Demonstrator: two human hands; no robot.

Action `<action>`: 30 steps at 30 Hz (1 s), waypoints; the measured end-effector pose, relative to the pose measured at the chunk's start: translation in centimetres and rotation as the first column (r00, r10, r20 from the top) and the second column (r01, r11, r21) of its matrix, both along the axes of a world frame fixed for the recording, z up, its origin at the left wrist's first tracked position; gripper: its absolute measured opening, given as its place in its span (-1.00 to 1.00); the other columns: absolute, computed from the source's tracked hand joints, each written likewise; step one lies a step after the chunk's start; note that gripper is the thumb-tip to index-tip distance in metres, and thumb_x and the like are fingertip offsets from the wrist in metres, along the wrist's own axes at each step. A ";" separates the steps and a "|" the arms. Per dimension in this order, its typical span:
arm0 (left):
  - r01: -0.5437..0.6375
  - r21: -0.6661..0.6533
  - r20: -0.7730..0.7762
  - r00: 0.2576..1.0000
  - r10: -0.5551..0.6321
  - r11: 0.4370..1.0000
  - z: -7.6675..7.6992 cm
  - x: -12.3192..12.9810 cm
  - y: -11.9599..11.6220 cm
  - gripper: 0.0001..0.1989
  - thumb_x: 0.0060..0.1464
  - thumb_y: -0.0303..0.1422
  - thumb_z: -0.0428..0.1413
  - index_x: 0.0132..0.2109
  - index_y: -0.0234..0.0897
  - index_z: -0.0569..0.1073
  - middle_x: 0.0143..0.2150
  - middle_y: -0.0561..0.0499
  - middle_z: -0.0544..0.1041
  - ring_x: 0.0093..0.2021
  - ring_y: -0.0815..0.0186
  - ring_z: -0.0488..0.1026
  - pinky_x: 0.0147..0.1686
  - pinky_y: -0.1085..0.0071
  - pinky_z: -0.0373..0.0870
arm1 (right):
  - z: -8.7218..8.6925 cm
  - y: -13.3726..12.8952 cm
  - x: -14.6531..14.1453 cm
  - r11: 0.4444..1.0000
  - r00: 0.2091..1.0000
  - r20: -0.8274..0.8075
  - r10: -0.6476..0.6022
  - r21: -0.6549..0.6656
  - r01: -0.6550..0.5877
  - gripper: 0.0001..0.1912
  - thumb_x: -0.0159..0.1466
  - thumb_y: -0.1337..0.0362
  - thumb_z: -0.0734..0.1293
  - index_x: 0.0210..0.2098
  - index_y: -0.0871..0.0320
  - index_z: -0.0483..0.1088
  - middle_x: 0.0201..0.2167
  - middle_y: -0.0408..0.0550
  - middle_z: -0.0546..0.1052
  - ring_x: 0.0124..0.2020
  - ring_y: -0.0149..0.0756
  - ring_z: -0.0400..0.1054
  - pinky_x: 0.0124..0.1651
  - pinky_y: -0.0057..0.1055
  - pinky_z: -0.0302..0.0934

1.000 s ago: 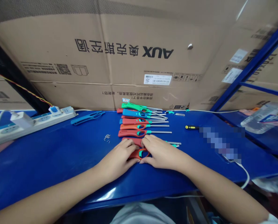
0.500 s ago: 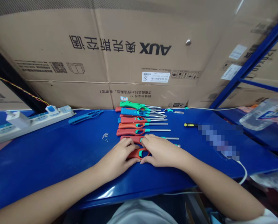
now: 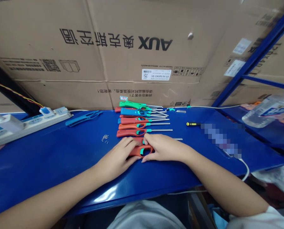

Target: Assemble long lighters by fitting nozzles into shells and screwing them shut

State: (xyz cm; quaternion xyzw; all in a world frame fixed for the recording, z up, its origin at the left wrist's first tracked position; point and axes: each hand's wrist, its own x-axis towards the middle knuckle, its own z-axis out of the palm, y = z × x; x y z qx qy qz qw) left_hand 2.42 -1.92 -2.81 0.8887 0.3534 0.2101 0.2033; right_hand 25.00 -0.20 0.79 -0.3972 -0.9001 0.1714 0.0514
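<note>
1. Step in hand, as far as can be judged: both hands steady one red-orange lighter (image 3: 135, 151) on the blue surface (image 3: 72, 156), a little below the centre of the frame.
2. The left hand (image 3: 115, 159) has its grip closed on the handle end. The right hand (image 3: 167, 149) has its grip closed about the loop end, thumb at the lower edge.
3. Any shift of it would probably call for both grips moving together, kept off the red lighter (image 3: 138, 139) just above, which the fingers partly cover; whether they press on it, I cannot tell.
4. Looks: glossy, rounded handle with an open finger loop and a teal trigger (image 3: 142, 151) inside. It lies roughly level across the frame; its front end is hidden behind the right hand.
5. More lighters lie stacked towards the upper centre. Small screws (image 3: 105, 137) lie left of centre, a blue handle shell (image 3: 84, 118) farther up-left, and a black-and-yellow screwdriver (image 3: 193, 124) right of centre.
</note>
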 end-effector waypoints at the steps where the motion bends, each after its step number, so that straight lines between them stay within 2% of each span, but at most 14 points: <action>1: -0.005 0.000 0.011 1.000 0.005 1.000 0.0 -0.1 0.1 -0.71 0.28 -0.32 0.12 0.12 -0.19 0.37 0.09 -0.09 0.43 0.10 0.14 0.39 0.11 0.17 0.37 | 0.0 0.3 0.3 1.000 1.000 -0.031 -0.001 -0.031 0.000 -0.47 0.13 -0.07 0.50 -0.17 0.19 0.31 -0.26 -0.01 0.52 -0.31 -0.23 0.37 -0.38 -0.43 0.09; 3: -0.014 -0.012 0.037 0.999 0.014 1.000 0.0 -0.2 0.1 -0.70 0.30 -0.30 0.10 0.15 -0.17 0.35 0.09 -0.08 0.45 0.08 0.15 0.41 0.08 0.20 0.39 | 0.1 0.9 0.9 0.996 0.995 -0.103 -0.007 -0.086 -0.002 -0.54 0.17 0.03 0.50 -0.15 0.18 0.32 -0.29 -0.07 0.52 -0.34 -0.29 0.36 -0.38 -0.46 0.09; 7: -0.042 -0.030 0.090 0.995 0.045 0.999 0.0 -0.2 0.3 -0.71 0.32 -0.27 0.08 0.14 -0.18 0.35 0.07 -0.06 0.47 0.06 0.18 0.45 0.06 0.24 0.40 | 0.0 2.2 1.9 0.979 0.975 -0.221 -0.033 -0.202 -0.013 -0.94 0.30 0.31 0.34 -0.27 0.19 0.42 -0.41 -0.14 0.52 -0.41 -0.38 0.35 -0.35 -0.49 0.13; 10: -0.073 -0.018 0.119 0.990 0.074 0.997 0.1 -0.2 0.4 -0.72 0.34 -0.23 0.05 0.13 -0.20 0.36 0.06 -0.07 0.49 0.05 0.18 0.46 0.07 0.24 0.40 | -0.3 2.9 2.2 0.958 0.940 -0.337 -0.054 -0.283 -0.046 -0.86 0.33 0.27 0.30 -0.27 0.21 0.46 -0.41 -0.12 0.53 -0.41 -0.38 0.35 -0.33 -0.48 0.19; 13: -0.083 0.002 0.144 0.986 0.082 0.997 0.4 -0.3 0.5 -0.73 0.36 -0.22 0.01 0.11 -0.21 0.37 0.05 -0.07 0.49 0.05 0.18 0.47 0.08 0.23 0.40 | -0.7 3.3 2.1 0.953 0.901 -0.428 -0.063 -0.294 -0.073 -0.75 0.34 0.16 0.30 -0.18 0.22 0.49 -0.32 -0.07 0.56 -0.35 -0.34 0.38 -0.27 -0.44 0.25; 16: -0.103 0.036 0.166 0.981 0.095 0.994 0.8 -0.4 0.5 -0.74 0.37 -0.23 -0.01 0.10 -0.21 0.37 0.05 -0.08 0.49 0.06 0.18 0.46 0.08 0.22 0.40 | -0.9 3.5 2.0 0.947 0.883 -0.461 -0.084 -0.314 -0.074 -0.67 0.36 0.07 0.27 -0.18 0.21 0.51 -0.29 -0.04 0.59 -0.29 -0.30 0.42 -0.22 -0.40 0.28; 20: -0.173 0.058 0.263 0.953 0.152 0.983 0.9 -0.6 0.6 -0.75 0.35 -0.25 0.02 0.10 -0.21 0.34 0.06 -0.11 0.47 0.07 0.16 0.45 0.09 0.18 0.41 | -0.9 3.6 1.9 0.955 0.893 -0.439 -0.100 -0.294 -0.038 -0.57 0.37 -0.02 0.24 -0.28 0.22 0.51 -0.34 -0.03 0.59 -0.34 -0.29 0.40 -0.25 -0.40 0.27; 22: -0.184 -0.013 0.376 0.910 0.175 0.983 0.8 -0.5 0.6 -0.75 0.34 -0.25 0.02 0.10 -0.21 0.32 0.04 -0.10 0.48 0.03 0.18 0.47 0.05 0.19 0.44 | -0.8 3.4 1.9 0.961 0.901 -0.425 -0.086 -0.275 -0.038 -0.59 0.37 -0.01 0.25 -0.29 0.22 0.50 -0.36 -0.05 0.57 -0.37 -0.32 0.37 -0.28 -0.41 0.24; 25: -0.191 -0.154 0.561 0.791 0.244 0.970 0.6 -0.4 0.7 -0.76 0.34 -0.24 0.02 0.08 -0.21 0.27 0.00 -0.07 0.47 -0.08 0.26 0.50 -0.04 0.27 0.48 | -0.5 3.2 1.9 0.968 0.913 -0.404 -0.057 -0.248 -0.049 -0.63 0.39 0.04 0.24 -0.29 0.21 0.49 -0.42 -0.10 0.52 -0.43 -0.38 0.29 -0.35 -0.45 0.16; 27: -0.239 -0.201 0.617 0.722 0.312 0.950 0.6 -0.5 0.9 -0.78 0.33 -0.24 0.02 0.04 -0.20 0.26 -0.05 -0.04 0.46 -0.15 0.31 0.49 -0.11 0.33 0.48 | -0.4 3.0 1.9 0.970 0.921 -0.389 -0.026 -0.233 -0.070 -0.64 0.39 0.06 0.24 -0.32 0.21 0.48 -0.46 -0.13 0.47 -0.45 -0.40 0.25 -0.37 -0.47 0.12; 29: -0.286 -0.213 0.613 0.705 0.356 0.934 0.8 -0.8 1.1 -0.80 0.30 -0.26 0.03 0.01 -0.19 0.27 -0.12 0.00 0.44 -0.23 0.35 0.45 -0.18 0.37 0.46 | -0.4 3.0 2.0 0.969 0.925 -0.380 -0.003 -0.230 -0.091 -0.65 0.39 0.07 0.24 -0.32 0.22 0.47 -0.47 -0.14 0.45 -0.46 -0.41 0.22 -0.38 -0.47 0.10; 30: -0.296 -0.211 0.584 0.726 0.363 0.932 0.8 -1.0 1.2 -0.79 0.28 -0.26 0.06 0.00 -0.20 0.29 -0.17 0.03 0.43 -0.28 0.36 0.43 -0.22 0.39 0.44 | -0.4 3.0 2.0 0.969 0.926 -0.377 0.000 -0.230 -0.094 -0.65 0.38 0.07 0.24 -0.32 0.22 0.47 -0.47 -0.14 0.45 -0.46 -0.41 0.22 -0.38 -0.47 0.10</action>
